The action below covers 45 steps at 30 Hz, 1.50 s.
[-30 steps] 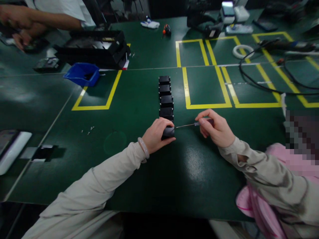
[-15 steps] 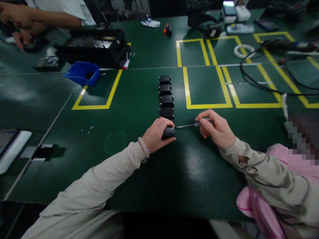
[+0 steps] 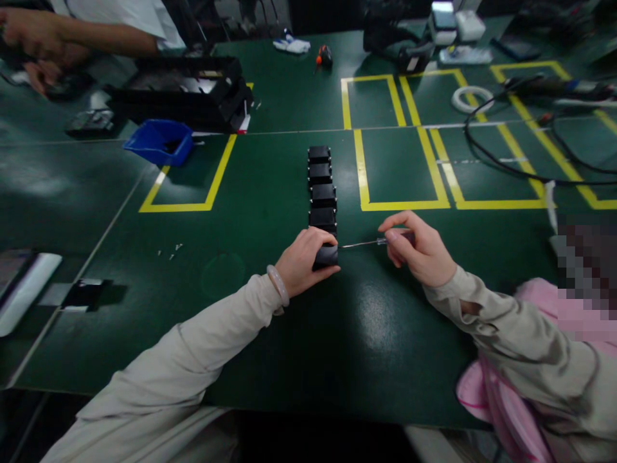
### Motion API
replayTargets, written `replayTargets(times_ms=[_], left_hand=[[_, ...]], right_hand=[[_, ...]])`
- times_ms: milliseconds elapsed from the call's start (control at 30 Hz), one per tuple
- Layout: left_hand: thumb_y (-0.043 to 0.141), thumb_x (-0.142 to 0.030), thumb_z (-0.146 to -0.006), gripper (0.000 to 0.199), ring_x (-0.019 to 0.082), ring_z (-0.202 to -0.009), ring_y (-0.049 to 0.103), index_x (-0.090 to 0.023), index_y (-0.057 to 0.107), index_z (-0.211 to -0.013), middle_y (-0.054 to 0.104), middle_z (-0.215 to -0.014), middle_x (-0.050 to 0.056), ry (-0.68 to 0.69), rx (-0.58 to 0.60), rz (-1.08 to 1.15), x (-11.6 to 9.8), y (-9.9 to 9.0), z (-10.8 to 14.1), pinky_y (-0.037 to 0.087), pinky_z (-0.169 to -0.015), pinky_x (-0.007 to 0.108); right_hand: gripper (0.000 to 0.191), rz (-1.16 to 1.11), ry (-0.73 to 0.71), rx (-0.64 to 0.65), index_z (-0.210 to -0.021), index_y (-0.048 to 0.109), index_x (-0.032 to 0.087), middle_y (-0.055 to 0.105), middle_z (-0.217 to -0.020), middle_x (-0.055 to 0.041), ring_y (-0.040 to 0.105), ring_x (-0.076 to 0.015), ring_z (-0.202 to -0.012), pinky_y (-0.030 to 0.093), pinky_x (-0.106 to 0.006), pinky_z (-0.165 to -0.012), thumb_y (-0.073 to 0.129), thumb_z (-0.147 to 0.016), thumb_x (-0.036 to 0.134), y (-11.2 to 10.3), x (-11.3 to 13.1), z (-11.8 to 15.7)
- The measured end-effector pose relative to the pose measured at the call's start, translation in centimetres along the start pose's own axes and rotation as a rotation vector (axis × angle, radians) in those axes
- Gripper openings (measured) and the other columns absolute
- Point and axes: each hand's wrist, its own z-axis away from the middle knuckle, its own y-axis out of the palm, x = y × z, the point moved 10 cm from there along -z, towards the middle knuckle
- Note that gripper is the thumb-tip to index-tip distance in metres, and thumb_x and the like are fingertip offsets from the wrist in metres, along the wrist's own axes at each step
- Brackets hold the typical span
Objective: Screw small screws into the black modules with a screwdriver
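My left hand is closed around a small black block at the near end of a row of similar black blocks. Small screw-like bits stick out from the sides of the row. Between the fingers of my right hand is a screwdriver, held nearly level. Its thin metal shaft points left, and the tip meets the right side of the block by my left fingertips. The exact contact at the tip is too small to make out.
Several loose screws lie left of my left hand. A blue bin stands near a black frame-like case, where another person's hands work. Yellow tape outlines, a white ring and a black cable are at right.
My right fingers and the screwdriver handle have shifted very slightly. My left hand and the block stay where they were.
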Motion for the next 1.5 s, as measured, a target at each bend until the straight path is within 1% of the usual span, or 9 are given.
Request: replayTargets(times_ms=[200, 433, 633, 733, 833, 933, 1133, 1300, 1500], left_hand=[[0.07, -0.03, -0.084, 0.035, 0.024, -0.102, 0.057, -0.018, 0.05, -0.11, 0.06, -0.11, 0.009, -0.004, 0.0, -0.004, 0.09, 0.0, 0.0, 0.049, -0.09, 0.042], [0.072, -0.028, -0.084, 0.036, 0.023, -0.101, 0.057, -0.016, 0.05, -0.11, 0.06, -0.109, 0.009, 0.02, -0.015, -0.008, -0.14, -0.12, 0.04, 0.049, -0.09, 0.04], [0.071, -0.028, -0.084, 0.035, 0.023, -0.101, 0.056, -0.017, 0.05, -0.11, 0.06, -0.11, 0.009, 0.001, -0.003, -0.004, -0.03, -0.11, -0.03, 0.049, -0.09, 0.041], [0.071, -0.028, -0.084, 0.035, 0.023, -0.101, 0.056, -0.017, 0.05, -0.11, 0.06, -0.109, 0.009, 0.01, -0.002, -0.006, -0.09, -0.13, -0.04, 0.049, -0.09, 0.04], [0.071, -0.029, -0.084, 0.035, 0.023, -0.101, 0.056, -0.017, 0.05, -0.11, 0.06, -0.11, 0.009, 0.011, -0.005, -0.01, -0.05, -0.11, -0.01, 0.049, -0.09, 0.04], [0.072, -0.028, -0.083, 0.036, 0.023, -0.101, 0.056, -0.016, 0.05, -0.11, 0.06, -0.109, 0.009, 0.019, -0.014, -0.013, -0.1, -0.13, 0.02, 0.049, -0.09, 0.04], [0.072, -0.026, -0.083, 0.036, 0.023, -0.101, 0.056, -0.015, 0.051, -0.11, 0.06, -0.109, 0.009, 0.029, -0.018, -0.011, -0.21, -0.17, -0.02, 0.049, -0.09, 0.039], [0.072, -0.027, -0.083, 0.036, 0.023, -0.101, 0.056, -0.016, 0.051, -0.11, 0.06, -0.109, 0.009, 0.016, -0.013, -0.011, -0.1, -0.13, 0.0, 0.049, -0.09, 0.039], [0.072, -0.028, -0.083, 0.036, 0.023, -0.101, 0.056, -0.016, 0.051, -0.11, 0.06, -0.109, 0.009, 0.013, -0.011, -0.011, -0.05, -0.1, -0.01, 0.049, -0.09, 0.04]], right_hand=[[0.015, 0.002, -0.04, -0.008, -0.103, 0.049, 0.021, 0.046, -0.056, 0.0088, 0.047, -0.0071, -0.043, 0.036, -0.023, -0.042, 0.054, -0.096, 0.033, -0.06, 0.53, -0.05], [0.015, -0.005, -0.007, -0.005, -0.098, 0.05, 0.021, 0.043, -0.051, 0.01, 0.044, -0.0066, -0.037, 0.032, -0.022, -0.036, 0.053, -0.096, 0.035, 0.03, 0.33, -0.05], [0.014, 0.007, -0.063, -0.005, -0.104, 0.048, 0.02, 0.044, -0.055, 0.0093, 0.046, -0.0072, -0.042, 0.036, -0.023, -0.042, 0.053, -0.096, 0.03, 0.06, 0.92, -0.04], [0.015, -0.005, -0.059, -0.001, -0.106, 0.048, 0.019, 0.045, -0.057, 0.0091, 0.047, -0.0074, -0.043, 0.036, -0.024, -0.043, 0.053, -0.096, 0.029, 0.11, 0.84, 0.04], [0.014, -0.041, -0.035, 0.006, -0.103, 0.049, 0.019, 0.043, -0.055, 0.0094, 0.046, -0.0075, -0.042, 0.036, -0.023, -0.041, 0.05, -0.097, 0.032, 0.17, 0.56, 0.13], [0.013, -0.003, -0.019, 0.015, -0.099, 0.05, 0.019, 0.042, -0.052, 0.0098, 0.044, -0.0068, -0.039, 0.033, -0.022, -0.038, 0.05, -0.097, 0.032, 0.24, 0.38, 0.12], [0.014, 0.0, -0.055, -0.008, -0.104, 0.048, 0.02, 0.044, -0.055, 0.0093, 0.047, -0.0072, -0.042, 0.036, -0.022, -0.041, 0.052, -0.096, 0.031, -0.06, 0.62, 0.03], [0.017, 0.023, 0.005, 0.012, -0.095, 0.051, 0.019, 0.044, -0.049, 0.009, 0.045, -0.0071, -0.038, 0.033, -0.022, -0.038, 0.052, -0.096, 0.036, 0.09, 0.07, 0.09], [0.013, 0.013, -0.049, -0.025, -0.102, 0.048, 0.02, 0.045, -0.054, 0.0094, 0.046, -0.0071, -0.04, 0.035, -0.021, -0.039, 0.054, -0.095, 0.03, -0.15, 0.74, -0.05]])
